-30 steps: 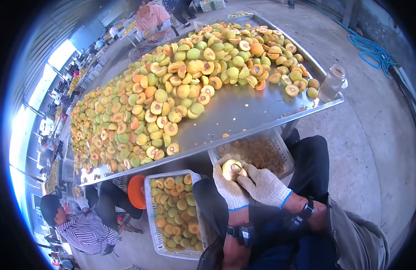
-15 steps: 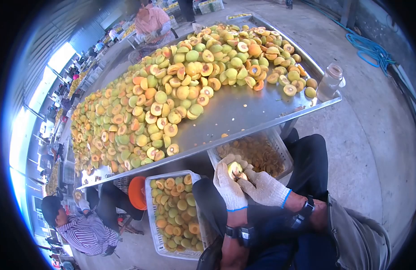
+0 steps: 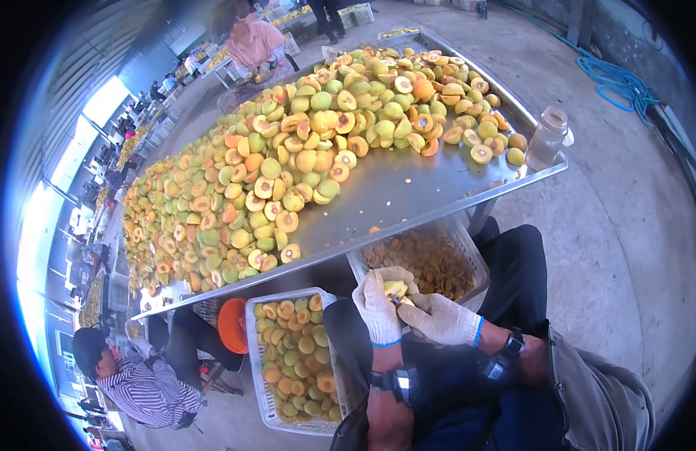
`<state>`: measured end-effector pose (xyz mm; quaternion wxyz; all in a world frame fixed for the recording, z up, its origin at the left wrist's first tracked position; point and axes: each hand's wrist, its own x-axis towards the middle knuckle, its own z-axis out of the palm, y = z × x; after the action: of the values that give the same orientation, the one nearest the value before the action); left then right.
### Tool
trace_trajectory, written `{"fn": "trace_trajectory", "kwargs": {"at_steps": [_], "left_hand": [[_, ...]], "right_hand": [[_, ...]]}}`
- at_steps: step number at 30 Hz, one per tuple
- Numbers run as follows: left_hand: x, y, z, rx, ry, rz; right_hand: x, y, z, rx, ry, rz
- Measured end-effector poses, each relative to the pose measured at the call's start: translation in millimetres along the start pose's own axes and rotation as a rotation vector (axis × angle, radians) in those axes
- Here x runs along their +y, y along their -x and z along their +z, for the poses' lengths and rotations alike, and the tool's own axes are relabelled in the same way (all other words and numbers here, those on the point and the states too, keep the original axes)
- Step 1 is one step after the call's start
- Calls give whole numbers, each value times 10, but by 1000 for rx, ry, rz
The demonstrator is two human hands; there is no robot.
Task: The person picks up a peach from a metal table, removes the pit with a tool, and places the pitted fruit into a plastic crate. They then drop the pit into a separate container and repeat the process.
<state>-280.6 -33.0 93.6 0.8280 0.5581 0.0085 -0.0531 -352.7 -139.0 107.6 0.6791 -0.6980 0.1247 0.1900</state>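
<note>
My left hand (image 3: pixel 378 310), in a white knitted glove with a blue cuff, is closed around a halved yellow-green fruit (image 3: pixel 395 288) that looks like an apricot or peach. My right hand (image 3: pixel 447 319), gloved the same way, pinches a small dark tool (image 3: pixel 397 301) whose tip is against the fruit; most of it is hidden by the fingers. Both hands are above my lap, in front of a white crate (image 3: pixel 479 279) holding brown pits or scraps. Left of my knee stands another white crate (image 3: pixel 251 361), filled with fruit halves.
A steel table (image 3: pixel 430 177) bears a large heap of halved fruit (image 3: pixel 288 158). A clear jar (image 3: pixel 547 139) stands at its right corner. An orange bucket (image 3: pixel 232 325) is beside a seated co-worker (image 3: pixel 148 387). Another person (image 3: pixel 256 45) works across the table. A blue hose (image 3: pixel 622 83) lies by the wall.
My hands have shifted slightly to the left, and the fruit has turned in my left hand. Across the table, the co-worker's hands have moved.
</note>
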Motion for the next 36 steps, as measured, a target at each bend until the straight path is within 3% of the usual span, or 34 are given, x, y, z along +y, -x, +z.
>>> {"fn": "trace_trajectory", "kwargs": {"at_steps": [2,4,9,14,24,26,27,34,36], "left_hand": [[-9,-27,-41,-76,-121,34],[25,-56,-74,-139,-116,18],[20,-55,-100,-220,-140,65],[10,-174,-206,-495,-142,124],[66,-162,-125,-531,-283,93],[23,-120,-86,-379,-317,6],[16,-124,-87,-380,-317,9],[6,-174,-171,-621,-267,29],[-1,-160,-157,-663,-283,37]], "right_hand": [[36,-4,0,57,27,-118],[-1,21,-49,-35,-13,35],[17,48,-130,-126,-94,62],[18,65,-194,-254,-215,130],[111,54,-251,-250,-154,3],[125,59,-254,-198,-102,-57],[125,62,-287,-248,-147,15],[185,23,-425,-532,-528,197],[171,55,-436,-507,-512,190]]}}
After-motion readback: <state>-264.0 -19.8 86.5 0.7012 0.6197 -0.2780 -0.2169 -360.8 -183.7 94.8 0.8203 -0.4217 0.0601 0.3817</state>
